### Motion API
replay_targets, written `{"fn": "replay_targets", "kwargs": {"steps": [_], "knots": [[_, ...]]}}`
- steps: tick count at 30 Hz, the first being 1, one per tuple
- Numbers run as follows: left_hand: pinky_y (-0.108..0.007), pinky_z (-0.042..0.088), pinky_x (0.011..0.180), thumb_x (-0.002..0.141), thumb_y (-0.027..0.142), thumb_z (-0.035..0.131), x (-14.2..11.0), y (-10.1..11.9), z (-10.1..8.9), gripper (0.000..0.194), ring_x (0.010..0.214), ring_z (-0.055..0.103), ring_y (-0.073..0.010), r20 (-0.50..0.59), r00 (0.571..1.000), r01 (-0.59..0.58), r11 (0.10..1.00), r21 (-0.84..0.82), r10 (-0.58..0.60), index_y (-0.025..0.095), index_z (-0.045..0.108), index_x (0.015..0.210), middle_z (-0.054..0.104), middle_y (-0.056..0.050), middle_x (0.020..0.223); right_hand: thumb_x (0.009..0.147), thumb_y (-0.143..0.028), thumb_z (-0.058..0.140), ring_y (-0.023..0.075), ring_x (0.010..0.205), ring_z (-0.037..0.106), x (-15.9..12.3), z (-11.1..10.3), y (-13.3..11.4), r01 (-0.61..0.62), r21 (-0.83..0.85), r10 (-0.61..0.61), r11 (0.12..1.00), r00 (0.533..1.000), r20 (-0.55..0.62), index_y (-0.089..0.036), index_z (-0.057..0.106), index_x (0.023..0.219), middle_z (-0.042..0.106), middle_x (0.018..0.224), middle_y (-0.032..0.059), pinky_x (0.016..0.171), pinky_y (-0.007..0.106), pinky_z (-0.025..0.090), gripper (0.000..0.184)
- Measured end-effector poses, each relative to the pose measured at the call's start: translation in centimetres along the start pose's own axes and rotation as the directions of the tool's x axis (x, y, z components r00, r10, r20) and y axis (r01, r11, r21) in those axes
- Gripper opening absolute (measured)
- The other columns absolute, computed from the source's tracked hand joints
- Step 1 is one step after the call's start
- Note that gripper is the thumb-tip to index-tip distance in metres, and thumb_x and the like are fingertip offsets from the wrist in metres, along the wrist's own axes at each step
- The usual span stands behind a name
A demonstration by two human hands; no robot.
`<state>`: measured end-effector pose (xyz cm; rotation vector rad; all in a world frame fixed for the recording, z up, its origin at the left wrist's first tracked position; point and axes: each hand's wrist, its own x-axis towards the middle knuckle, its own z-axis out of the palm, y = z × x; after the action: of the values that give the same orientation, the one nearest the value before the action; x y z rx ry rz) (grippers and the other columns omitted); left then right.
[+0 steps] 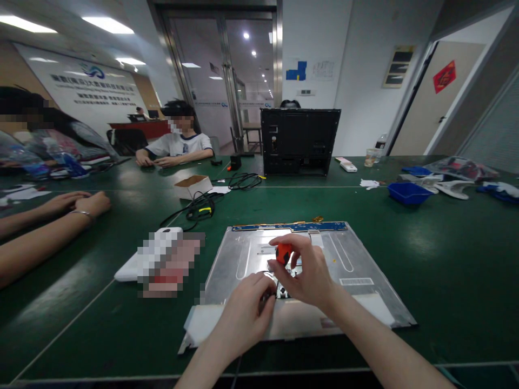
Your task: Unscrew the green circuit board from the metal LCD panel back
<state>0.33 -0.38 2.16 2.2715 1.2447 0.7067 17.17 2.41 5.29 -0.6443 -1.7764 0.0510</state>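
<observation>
The right hand (310, 270) is clamping its grip on an orange-and-black tool (284, 253) over the middle of the metal panel (357, 265), which is lying flat on the green bench (454, 270). The left hand (245, 305) is curling close beside; whether it is holding something, I cannot tell. The work seems to be midway, but the hands are hiding what is finished or left. The bench's near edge is running near; more room is opening rightward, while a white object (132, 265) is narrowing the left.
</observation>
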Motion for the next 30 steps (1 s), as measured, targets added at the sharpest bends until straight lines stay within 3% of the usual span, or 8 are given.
{"fn": "replay_targets", "kwargs": {"steps": [7, 14, 25, 30], "knots": [[-0.034, 0.043, 0.073, 0.082, 0.015, 0.044, -0.06, -0.04, 0.06, 0.009, 0.083, 0.056, -0.0220, 0.001, 1.000, -0.004, 1.000, -0.010, 0.004, 0.021, 0.052, 0.084, 0.061, -0.005, 0.089, 0.092, -0.022, 0.051, 0.0119, 0.062, 0.058, 0.20, -0.31, -0.12, 0.009, 0.021, -0.011, 1.000, 0.997, 0.076, -0.020, 0.046, 0.124, 0.063, 0.087, 0.0026, 0.053, 0.023, 0.052, 0.032], [-0.035, 0.043, 0.074, 0.083, 0.015, 0.045, -0.13, -0.11, 0.13, 0.010, 0.084, 0.055, -0.0218, -0.003, 1.000, -0.012, 1.000, -0.013, 0.012, 0.020, 0.053, 0.085, 0.061, -0.005, 0.089, 0.092, -0.019, 0.050, 0.0163, 0.083, 0.063, 0.12, -0.47, -0.08, -0.021, 0.040, 0.017, 0.999, 0.995, 0.102, -0.022, 0.045, 0.136, 0.058, 0.112, 0.0100, 0.061, 0.027, 0.058, 0.044], [-0.034, 0.043, 0.073, 0.083, 0.015, 0.046, -0.08, 0.10, 0.02, 0.012, 0.083, 0.056, -0.0224, -0.003, 1.000, -0.008, 1.000, -0.003, 0.008, 0.020, 0.056, 0.086, 0.062, -0.005, 0.088, 0.091, -0.016, 0.047, 0.0154, 0.073, 0.060, 0.10, -0.42, 0.09, -0.010, 0.055, 0.004, 0.998, 0.993, 0.114, -0.021, 0.041, 0.138, 0.062, 0.103, 0.0082, 0.055, 0.026, 0.056, 0.047], [-0.034, 0.044, 0.073, 0.081, 0.014, 0.045, -0.02, 0.23, -0.08, 0.012, 0.082, 0.056, -0.0215, -0.005, 1.000, 0.005, 1.000, -0.013, -0.005, 0.020, 0.055, 0.085, 0.062, -0.005, 0.090, 0.091, -0.024, 0.058, 0.0162, 0.082, 0.064, 0.12, -0.28, 0.24, 0.002, 0.044, -0.005, 0.999, 0.997, 0.080, -0.023, 0.047, 0.130, 0.061, 0.106, 0.0079, 0.059, 0.026, 0.058, 0.040]]}}
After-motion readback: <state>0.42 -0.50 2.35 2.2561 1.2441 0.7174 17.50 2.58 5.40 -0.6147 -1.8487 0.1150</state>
